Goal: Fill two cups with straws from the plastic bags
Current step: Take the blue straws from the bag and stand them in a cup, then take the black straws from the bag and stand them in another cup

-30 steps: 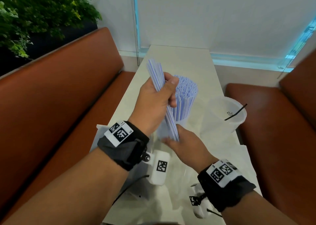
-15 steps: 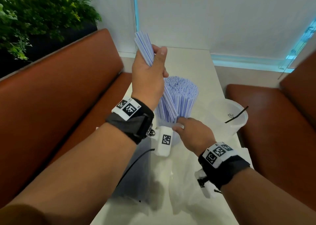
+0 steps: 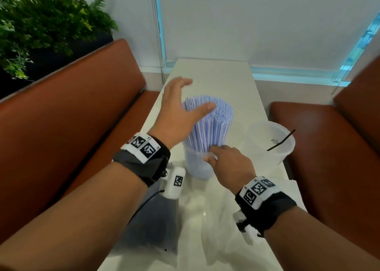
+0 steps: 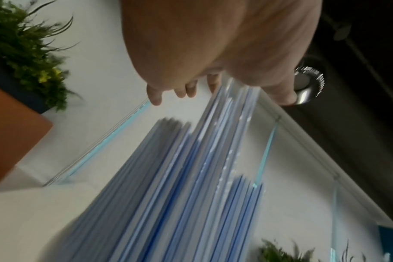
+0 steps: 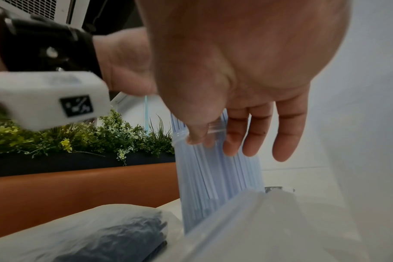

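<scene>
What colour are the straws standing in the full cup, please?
The straws are white with blue stripes; the left wrist view shows it best.

Left hand (image 3: 181, 110) raised, back up, fingers spread and loose. Right hand (image 3: 228, 163) lower, thumb and forefinger pinching cup (image 3: 195, 167) rim. Both bare forearms reach forward.

Straws (image 3: 207, 124) white with fine blue lengthwise stripes, reading as pale lilac in the mass; filled cup (image 3: 196, 167) and second cup (image 3: 283, 157) both colourless and translucent, the latter with one black straw (image 3: 281, 140) and a small black printed mark. Table (image 3: 211, 75) glossy off-white; benches (image 3: 72, 116) rust-brown; plant (image 3: 41, 23) green flecked with yellow; wall (image 3: 267, 23) white, edged by light-blue strips (image 3: 162, 34). Wristbands (image 3: 144, 167) black, carrying white tags (image 3: 144, 147) printed with black-and-white square codes; plastic bag (image 5: 115, 235) clear over dark contents.
</scene>
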Demonstrator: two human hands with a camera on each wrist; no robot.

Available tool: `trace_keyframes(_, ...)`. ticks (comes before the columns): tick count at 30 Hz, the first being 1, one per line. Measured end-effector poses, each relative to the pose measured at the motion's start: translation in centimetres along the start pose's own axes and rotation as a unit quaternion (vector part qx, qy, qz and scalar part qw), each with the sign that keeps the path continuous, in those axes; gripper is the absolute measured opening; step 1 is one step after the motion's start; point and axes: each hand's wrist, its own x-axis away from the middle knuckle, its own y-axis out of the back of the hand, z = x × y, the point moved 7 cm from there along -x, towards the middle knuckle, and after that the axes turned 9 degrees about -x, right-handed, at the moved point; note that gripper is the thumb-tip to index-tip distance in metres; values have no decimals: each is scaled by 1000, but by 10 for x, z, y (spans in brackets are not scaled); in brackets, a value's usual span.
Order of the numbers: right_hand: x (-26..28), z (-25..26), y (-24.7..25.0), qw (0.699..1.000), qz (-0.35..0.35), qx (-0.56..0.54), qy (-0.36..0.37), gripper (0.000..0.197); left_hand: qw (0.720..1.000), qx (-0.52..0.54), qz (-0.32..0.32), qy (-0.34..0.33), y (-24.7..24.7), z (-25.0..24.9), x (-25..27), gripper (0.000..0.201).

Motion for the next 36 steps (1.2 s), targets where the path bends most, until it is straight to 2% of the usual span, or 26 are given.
trace_keyframes(2, 0, 0, -1, 1000, 1, 2, 0, 23, 996, -21, -47, -67, 12, -21, -12, 74)
trace_keyframes(3, 1, 0, -1, 1000, 2, -1, 0, 24, 991, -74, -36, -101, 8, -31, -15, 71)
trace_keyframes(5, 1, 0, -2, 1000, 2, -12, -6, 27, 960, -226, 72, -151, -23, -40, -7, 71)
trace_keyframes(7, 0, -1, -2, 1000, 8, -15, -19, 31, 891, -367, 193, -185, -61, -29, 14, 71)
trace_keyframes(8, 0, -2, -3, 1000, 10, -14, -21, 33, 871, -395, 220, -193, -68, -24, 19, 73)
trace_keyframes(10, 0, -2, -3, 1000, 8, -16, -21, 33, 878, -383, 212, -194, -62, -26, 10, 77)
trace_keyframes(12, 1, -2, -3, 1000, 4, -22, -21, 27, 899, -367, 145, -190, -49, -37, 0, 83)
trace_keyframes(13, 1, -2, -3, 999, 1, -26, -21, 25, 901, -372, 122, -186, -48, -39, 0, 83)
trace_keyframes(14, 2, -2, -3, 999, 0, -27, -25, 27, 893, -390, 128, -186, -55, -39, 5, 83)
trace_keyframes(16, 2, -3, -2, 999, 4, -18, -33, 34, 855, -445, 194, -181, -76, -32, 20, 84)
trace_keyframes(17, 2, -2, -3, 999, 5, -15, -31, 36, 849, -448, 214, -179, -79, -30, 21, 83)
trace_keyframes(18, 2, -2, -2, 999, 4, -18, -28, 36, 857, -432, 215, -181, -77, -33, 15, 79)
trace_keyframes(20, 3, -1, -1, 999, 13, -28, -27, 36, 886, -388, 173, -187, -67, -44, 3, 70)
trace_keyframes(21, 3, 0, -1, 999, 15, -31, -27, 35, 889, -390, 151, -187, -66, -47, 0, 68)
trace_keyframes(22, 4, 1, 0, 999, 14, -31, -29, 35, 882, -406, 145, -190, -69, -47, 1, 65)
trace_keyframes(24, 5, 1, 1, 999, 18, -15, -32, 36, 846, -465, 171, -197, -84, -39, 9, 61)
trace_keyframes(25, 5, 3, 1, 999, 19, -6, -29, 37, 840, -471, 184, -196, -87, -33, 11, 61)
trace_keyframes(27, 7, 2, 1, 999, 19, -2, -26, 39, 855, -445, 188, -190, -80, -31, 8, 61)
trace_keyframes(29, 9, 3, 0, 1000, 18, 5, -21, 40, 872, -441, 159, -146, -69, -26, 7, 64)
trace_keyframes(32, 11, 4, -1, 1000, 6, 21, -16, 49, 866, -467, 162, -71, -71, -12, 22, 68)
trace_keyframes(34, 6, 6, -1, 999, -2, 28, -16, 50, 868, -465, 163, -64, -75, -7, 21, 64)
trace_keyframes(36, -3, 7, 0, 1000, 7, 23, -15, 42, 877, -450, 151, -73, -73, -5, 7, 61)
